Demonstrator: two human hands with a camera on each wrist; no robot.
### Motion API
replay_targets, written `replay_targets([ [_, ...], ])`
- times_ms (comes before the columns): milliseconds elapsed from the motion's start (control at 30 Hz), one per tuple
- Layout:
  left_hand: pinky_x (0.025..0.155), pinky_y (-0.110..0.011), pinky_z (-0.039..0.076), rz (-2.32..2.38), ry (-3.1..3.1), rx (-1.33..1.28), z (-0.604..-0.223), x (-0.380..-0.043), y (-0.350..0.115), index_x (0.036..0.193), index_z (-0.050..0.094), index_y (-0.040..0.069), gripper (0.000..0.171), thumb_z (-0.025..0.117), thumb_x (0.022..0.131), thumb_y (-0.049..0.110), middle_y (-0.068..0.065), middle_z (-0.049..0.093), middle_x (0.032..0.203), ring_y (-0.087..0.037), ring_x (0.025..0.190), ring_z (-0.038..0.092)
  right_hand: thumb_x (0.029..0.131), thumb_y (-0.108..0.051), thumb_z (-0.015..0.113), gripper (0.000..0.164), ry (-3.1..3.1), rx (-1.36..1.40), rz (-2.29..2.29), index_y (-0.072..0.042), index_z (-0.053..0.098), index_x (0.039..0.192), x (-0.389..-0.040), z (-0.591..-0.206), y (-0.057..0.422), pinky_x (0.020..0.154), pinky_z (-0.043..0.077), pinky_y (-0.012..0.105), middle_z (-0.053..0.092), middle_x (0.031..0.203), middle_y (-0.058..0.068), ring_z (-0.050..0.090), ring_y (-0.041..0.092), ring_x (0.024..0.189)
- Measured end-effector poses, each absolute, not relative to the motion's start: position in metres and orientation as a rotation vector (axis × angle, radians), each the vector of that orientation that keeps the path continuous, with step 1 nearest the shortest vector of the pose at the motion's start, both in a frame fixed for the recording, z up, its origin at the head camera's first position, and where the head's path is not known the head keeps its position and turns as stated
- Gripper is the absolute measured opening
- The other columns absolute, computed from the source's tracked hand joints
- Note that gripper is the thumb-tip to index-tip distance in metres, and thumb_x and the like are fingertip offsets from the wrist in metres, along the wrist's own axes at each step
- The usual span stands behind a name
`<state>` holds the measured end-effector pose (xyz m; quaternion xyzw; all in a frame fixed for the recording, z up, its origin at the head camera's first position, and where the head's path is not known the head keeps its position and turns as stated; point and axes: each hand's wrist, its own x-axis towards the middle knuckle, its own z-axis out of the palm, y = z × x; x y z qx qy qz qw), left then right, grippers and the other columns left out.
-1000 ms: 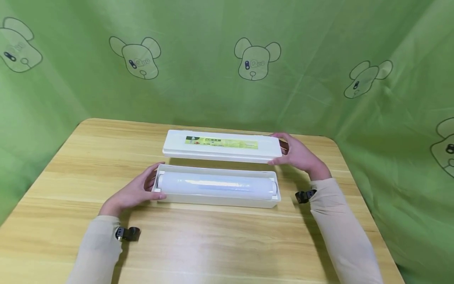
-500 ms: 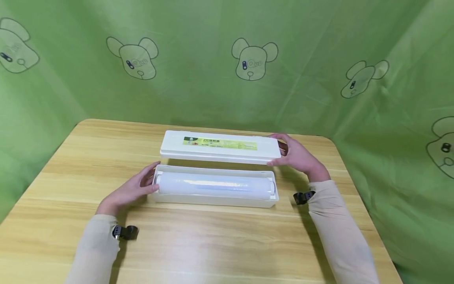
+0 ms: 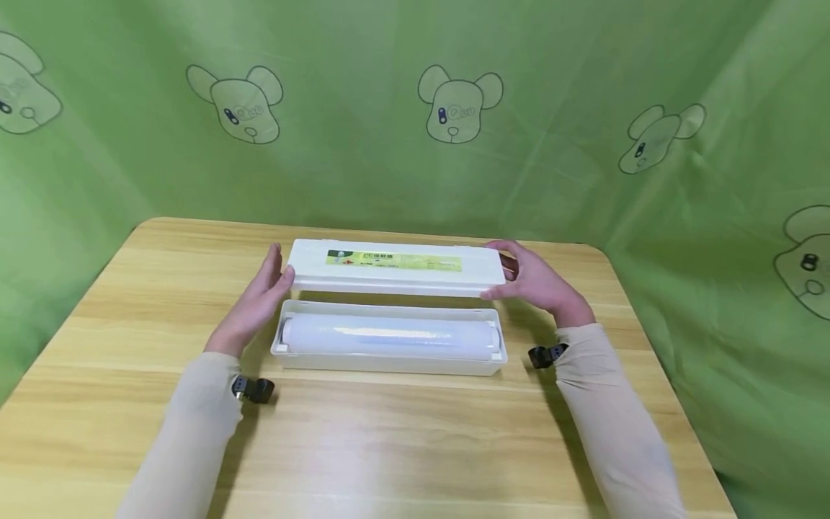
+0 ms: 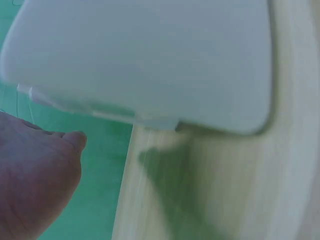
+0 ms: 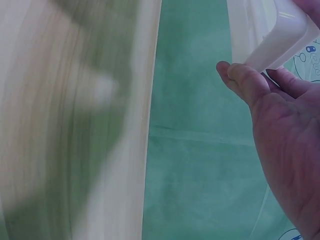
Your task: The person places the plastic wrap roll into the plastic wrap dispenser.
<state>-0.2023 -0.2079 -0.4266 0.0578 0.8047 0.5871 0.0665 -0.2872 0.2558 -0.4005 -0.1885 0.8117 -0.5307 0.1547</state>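
My right hand (image 3: 534, 281) grips the right end of a long white lid (image 3: 395, 277) with a yellow-green label, thumb on the near edge and fingers at the back. In the right wrist view the lid's white corner (image 5: 285, 30) sits between thumb and fingers. My left hand (image 3: 256, 299) is at the lid's left end, fingers fairly straight and thumb right at its corner. The lid is held above and behind an uncovered white box (image 3: 389, 364). Inside the box lies a roll of clear plastic wrap (image 3: 389, 337). In the left wrist view a white end wall (image 4: 150, 60) fills the top.
The box stands on a wood-grain table (image 3: 402, 447). Behind the table's rounded far edge hangs a green curtain (image 3: 357, 166) printed with bear heads. A small black camera (image 3: 259, 390) is worn on the left wrist and another black camera (image 3: 545, 355) on the right.
My left hand has let go of the box's left end and moved up and away to the lid's left end. My right hand keeps its grip on the lid, which stays nearly in place.
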Motion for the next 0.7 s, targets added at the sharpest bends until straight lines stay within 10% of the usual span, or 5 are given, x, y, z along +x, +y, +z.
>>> replay_targets([
  [433,0.114,-0.062,0.002,1.648,2.457,0.159,-0.4250,-0.2087,-0.2006,0.153,-0.014,0.037,0.082,0.048,0.101,0.049,0.005,-0.016,0.160,-0.047,0.143,0.000,0.068,0.006,0.086,0.091,2.274,-0.563,-1.585,0.001,0.034,0.143,-0.2826,-0.4004,0.2537,0.092,0.052,0.030,0.048,0.134,0.016,0.052,0.028,0.121],
  [700,0.116,-0.056,0.002,1.671,2.503,0.215,-0.4229,-0.2050,-0.1978,0.155,-0.013,0.030,0.105,0.070,0.091,0.040,0.001,-0.014,0.161,-0.032,0.146,-0.007,0.071,0.003,0.086,0.089,2.286,-0.607,-1.575,0.002,0.034,0.144,-0.2784,-0.4022,0.2556,0.091,0.053,0.029,0.049,0.133,0.018,0.053,0.028,0.120],
])
